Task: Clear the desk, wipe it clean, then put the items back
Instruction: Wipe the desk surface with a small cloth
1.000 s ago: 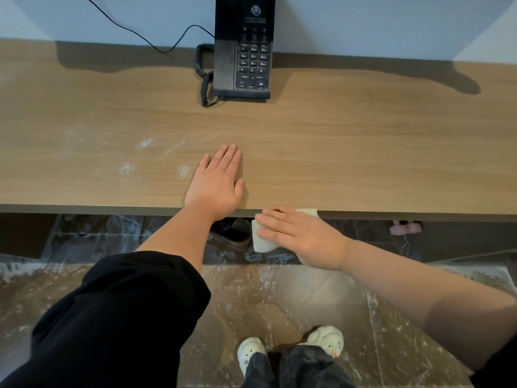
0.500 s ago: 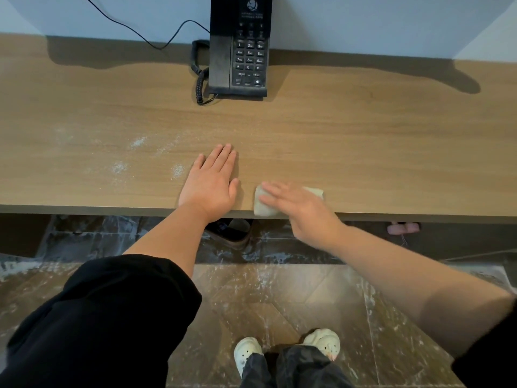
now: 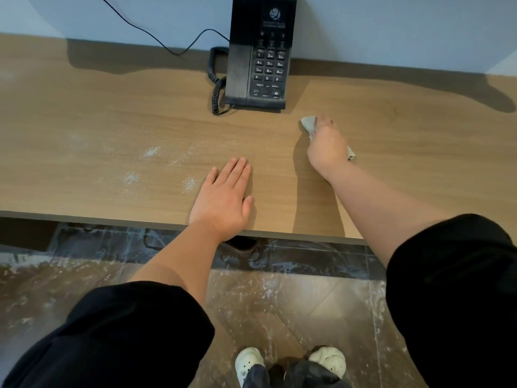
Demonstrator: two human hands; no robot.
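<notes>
The wooden desk (image 3: 84, 121) carries several patches of white powder (image 3: 151, 152) left of centre. My left hand (image 3: 223, 200) lies flat, palm down, at the front edge, just right of the powder. My right hand (image 3: 326, 144) reaches further back and presses a small pale cloth (image 3: 307, 124) onto the desk. The cloth shows beyond the fingers and again by the wrist. It sits just right of and in front of the black desk phone (image 3: 260, 65), which stands against the wall.
The phone's coiled cord (image 3: 216, 93) hangs at its left and a thin black cable (image 3: 156, 37) runs up the wall. Dark shoes (image 3: 240, 245) sit under the desk edge. The tiled floor (image 3: 279, 298) is streaked with white powder.
My right hand has slid the cloth from below the front edge up onto the desk and away towards the phone. My left hand has stayed flat in place.
</notes>
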